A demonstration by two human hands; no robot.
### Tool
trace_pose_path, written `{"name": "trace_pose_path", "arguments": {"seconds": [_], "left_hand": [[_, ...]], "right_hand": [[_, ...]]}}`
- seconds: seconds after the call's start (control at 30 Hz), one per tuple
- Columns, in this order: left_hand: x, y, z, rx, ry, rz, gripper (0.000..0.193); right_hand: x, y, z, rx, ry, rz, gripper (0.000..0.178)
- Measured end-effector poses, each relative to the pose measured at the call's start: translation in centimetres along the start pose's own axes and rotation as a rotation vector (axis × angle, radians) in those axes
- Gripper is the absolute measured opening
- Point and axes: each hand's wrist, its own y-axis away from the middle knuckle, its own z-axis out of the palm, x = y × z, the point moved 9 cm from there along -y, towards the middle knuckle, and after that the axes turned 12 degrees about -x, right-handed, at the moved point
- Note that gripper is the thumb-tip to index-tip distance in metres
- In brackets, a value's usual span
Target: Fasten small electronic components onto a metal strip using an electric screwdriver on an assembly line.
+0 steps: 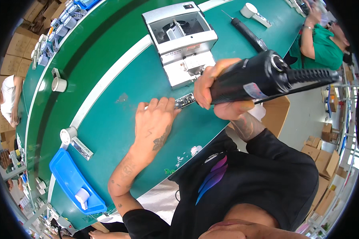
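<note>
My right hand (211, 85) is wrapped round a black electric screwdriver (247, 81), whose cable trails off to the right. Its tip is hidden behind my fingers, close over one end of a small narrow circuit-board part (184, 100). My left hand (155, 121) is closed on the other end of that part and keeps it low over the green table (119, 115). Just beyond both hands stands a silver screw feeder (181, 44) with an open top bin. I cannot tell whether the screwdriver tip touches the part.
A blue tray (73, 183) with a white piece (82, 197) sits at left, near a white round-headed unit (69, 135). Another such unit (59, 84) stands on the green belt (48, 119). A second screwdriver (247, 34) lies beyond the feeder. Co-workers (323, 46) sit around.
</note>
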Motion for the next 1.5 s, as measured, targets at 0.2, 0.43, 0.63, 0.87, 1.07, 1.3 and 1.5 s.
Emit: {"name": "trace_pose_path", "arguments": {"seconds": [0.2, 0.43, 0.63, 0.87, 1.07, 1.3, 1.5], "left_hand": [[0.4, -0.1, 0.3, 0.074, -0.041, 0.034, 0.027], [1.7, -0.4, -0.7, 0.098, 0.052, 0.036, 0.041], [-1.1, 2.5, -3.6, 0.001, -0.057, -0.103, 0.069], [-1.7, 2.0, -2.2, -0.149, 0.052, -0.052, 0.067], [-1.7, 2.3, -2.4, -0.164, 0.073, -0.062, 0.061], [-2.0, 2.3, -2.3, -0.198, 0.088, -0.079, 0.056], [-1.8, 1.8, -2.0, -0.153, 0.079, -0.029, 0.066]], "right_hand": [[-4.8, -2.1, -1.6, 0.073, -0.052, -0.189, 0.097], [-2.8, -6.7, -1.4, 0.078, 0.18, -0.143, 0.075], [-3.6, -6.5, 0.5, 0.006, 0.371, -0.096, 0.082], [-0.4, -6.1, 3.7, 0.001, 0.111, -0.059, 0.096], [0.9, -5.9, 4.5, -0.037, 0.069, -0.037, 0.094], [0.7, -5.6, 5.1, -0.067, 0.119, -0.087, 0.093], [1.5, -5.7, 3.9, -0.035, 0.064, -0.041, 0.091]]}}
